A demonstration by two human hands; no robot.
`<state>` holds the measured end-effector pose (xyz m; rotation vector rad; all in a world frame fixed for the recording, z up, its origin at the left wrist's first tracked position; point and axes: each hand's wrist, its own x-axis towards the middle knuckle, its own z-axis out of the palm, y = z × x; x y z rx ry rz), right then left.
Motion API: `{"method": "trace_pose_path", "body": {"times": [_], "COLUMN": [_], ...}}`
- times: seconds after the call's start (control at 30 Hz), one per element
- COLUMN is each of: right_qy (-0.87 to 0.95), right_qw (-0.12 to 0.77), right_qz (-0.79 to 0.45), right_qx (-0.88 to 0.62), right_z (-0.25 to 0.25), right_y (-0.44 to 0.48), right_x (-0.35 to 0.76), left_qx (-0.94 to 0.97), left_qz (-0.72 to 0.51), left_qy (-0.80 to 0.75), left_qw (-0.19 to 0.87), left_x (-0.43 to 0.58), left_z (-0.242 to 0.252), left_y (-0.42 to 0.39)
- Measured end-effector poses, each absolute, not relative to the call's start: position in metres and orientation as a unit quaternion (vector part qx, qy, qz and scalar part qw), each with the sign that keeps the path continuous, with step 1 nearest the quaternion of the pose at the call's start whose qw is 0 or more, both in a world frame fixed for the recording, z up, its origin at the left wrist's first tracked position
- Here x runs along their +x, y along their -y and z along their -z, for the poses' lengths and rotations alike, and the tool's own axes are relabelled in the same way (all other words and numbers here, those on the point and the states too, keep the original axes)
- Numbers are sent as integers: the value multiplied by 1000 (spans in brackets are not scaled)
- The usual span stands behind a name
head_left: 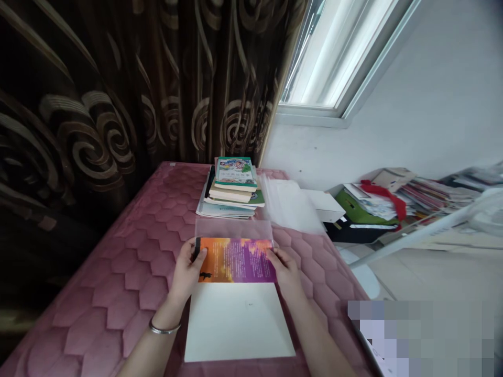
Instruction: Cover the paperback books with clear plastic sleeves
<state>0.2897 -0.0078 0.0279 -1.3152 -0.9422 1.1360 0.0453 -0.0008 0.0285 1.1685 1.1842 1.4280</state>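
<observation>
An open book cover with an orange and purple printed flap (238,260) lies in front of me, a plain white page (239,320) on its near side. My left hand (188,268) is closed on the flap's left edge, thumb on top. At the right edge, my right hand (285,265) pinches the flap in the same way. A clear plastic sleeve (233,228) reaches out beyond the flap's far edge. Whether the fingers also grip this plastic is hard to make out. A silver bangle (164,330) circles my left wrist.
Behind the sleeve stands a stack of books (231,193) on the pink quilted mattress (135,262). More clear plastic sheets (291,204) lie right of the stack, beside a white box (324,205). A dark patterned curtain (168,78) hangs at left; papers and a green bag (359,205) are at right.
</observation>
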Motion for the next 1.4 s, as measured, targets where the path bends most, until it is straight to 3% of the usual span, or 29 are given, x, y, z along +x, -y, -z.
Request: {"method": "trace_pose_path", "body": {"times": [0.27, 0.5, 1.07, 1.4], "right_qy": [439, 394, 428, 403], "right_qw": [539, 556, 553, 577], "right_qz": [-416, -477, -429, -448], "right_qx": [-586, -556, -571, -551], "right_z": [-24, -27, -13, -17], "right_y": [6, 9, 6, 9], "right_x": [288, 287, 291, 286], "left_qx": [462, 472, 477, 464], "left_qz": [-584, -576, -556, -541], "left_qy": [-473, -496, -549, -534], "left_qw": [471, 447, 404, 455], "left_x": [46, 46, 43, 43], "left_z": [-28, -27, -34, -36], "left_y": [-1, -1, 0, 1]}}
